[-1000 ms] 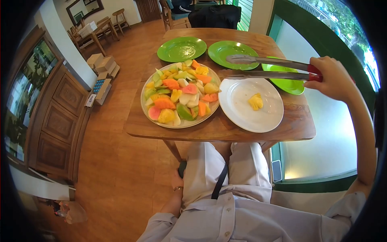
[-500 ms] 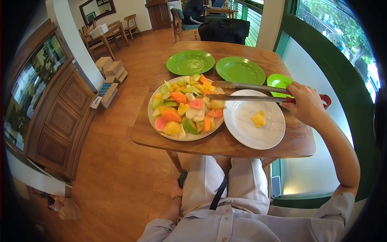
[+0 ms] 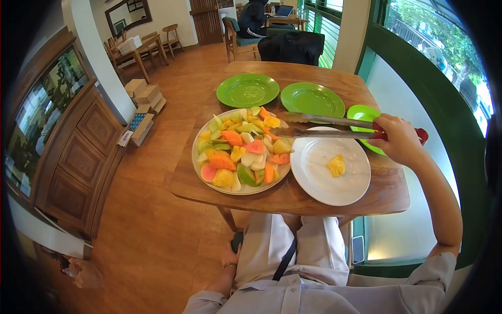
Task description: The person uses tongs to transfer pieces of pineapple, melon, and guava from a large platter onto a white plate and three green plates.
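Right hand point(image 3: 400, 138): grip closed around the red handle end of a pair of metal tongs point(image 3: 329, 126). The tongs run level from the hand out over the tabletop point(image 3: 282, 196) toward the person's left. Their two arms stand slightly apart at the tips, which hang over the near-right edge of the fruit platter point(image 3: 194, 157). Whether the tips touch or hold a piece cannot be told.

Fruit platter: round, on the left half of the tabletop, heaped with cut fruit in orange, pink, yellow, green and white.

White plate point(image 3: 324, 188): just beside the platter on its right, rims near touching. One yellow fruit piece point(image 3: 336, 165) lies on it, right of centre.

Three green plates stand beyond: the far-left one point(image 3: 247, 89), the middle one point(image 3: 312, 99), and a third point(image 3: 361, 113) partly hidden behind the tongs and right hand.

Left hand point(image 3: 230, 255): below the tabletop, beside the person's thigh, against a dark object point(image 3: 236, 242). State of its grip cannot be determined.

Surroundings: black bag point(image 3: 291, 47) past the far table edge; cardboard boxes point(image 3: 144, 94) on the wooden floor.
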Tool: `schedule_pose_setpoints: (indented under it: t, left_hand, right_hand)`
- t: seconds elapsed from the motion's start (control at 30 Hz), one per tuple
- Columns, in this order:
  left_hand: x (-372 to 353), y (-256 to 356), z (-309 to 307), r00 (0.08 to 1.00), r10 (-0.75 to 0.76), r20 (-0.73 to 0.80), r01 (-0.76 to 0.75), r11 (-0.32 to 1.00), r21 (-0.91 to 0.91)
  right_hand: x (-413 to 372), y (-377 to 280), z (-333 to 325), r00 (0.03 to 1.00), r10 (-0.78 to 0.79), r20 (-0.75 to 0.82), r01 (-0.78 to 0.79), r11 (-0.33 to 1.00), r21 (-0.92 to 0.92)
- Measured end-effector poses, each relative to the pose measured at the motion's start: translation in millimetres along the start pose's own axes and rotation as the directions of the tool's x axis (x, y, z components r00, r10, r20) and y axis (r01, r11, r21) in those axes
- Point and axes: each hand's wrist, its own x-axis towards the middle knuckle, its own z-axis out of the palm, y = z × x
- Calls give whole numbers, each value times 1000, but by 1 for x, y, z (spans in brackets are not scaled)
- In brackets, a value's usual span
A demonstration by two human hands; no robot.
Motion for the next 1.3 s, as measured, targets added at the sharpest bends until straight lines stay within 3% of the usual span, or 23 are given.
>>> schedule_pose_setpoints:
  t: [0.5,0.6,0.67,0.87,0.97,1.3]
  left_hand:
    - [1,-12,5,996,78,-40,-78,997,6]
    - [-1,-3,1,995,84,-52,-83,996,24]
    - [-3,9,-10,996,-64,55,65,998,-26]
    - [0,-4,1,997,63,-43,-63,998,6]
    - [-3,5,-7,1000,-5,9,5,1000,13]
    - [-2,1,-3,1000,1,-3,0,1000,10]
  right_hand:
    - [6,-2,20,998,-64,5,64,998,-7]
    - [7,3,27,1000,-15,12,15,1000,12]
    - [6,1,25,999,17,47,-18,1000,26]
    - [4,6,22,999,3,32,-5,998,64]
    - [-2,4,24,999,-31,44,28,997,70]
    - [1,-1,32,998,-51,34,50,998,42]
